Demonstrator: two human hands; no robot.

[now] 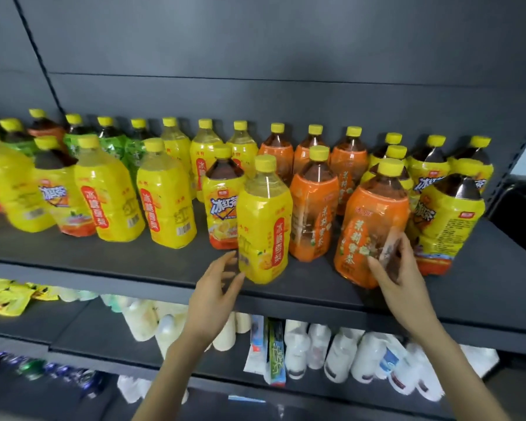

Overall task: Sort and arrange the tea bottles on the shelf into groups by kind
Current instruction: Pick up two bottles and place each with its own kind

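Many tea bottles with yellow caps stand on a dark shelf (152,268). Near the front edge stands a yellow pear-drink bottle (263,226); my left hand (216,287) is at its lower left side, fingers loosely spread and touching it. My right hand (398,268) wraps its fingers around the lower right of an orange jasmine-tea bottle (369,226). Another orange bottle (312,208) stands between the two. Behind the yellow bottle is a dark iced-tea bottle (222,199). Green-labelled bottles (113,144) stand at the back left.
More yellow bottles (110,192) fill the left of the shelf, iced-tea bottles (447,220) the right, orange ones (277,150) the back middle. The shelf below holds white bottles (340,357) and yellow packets (3,299).
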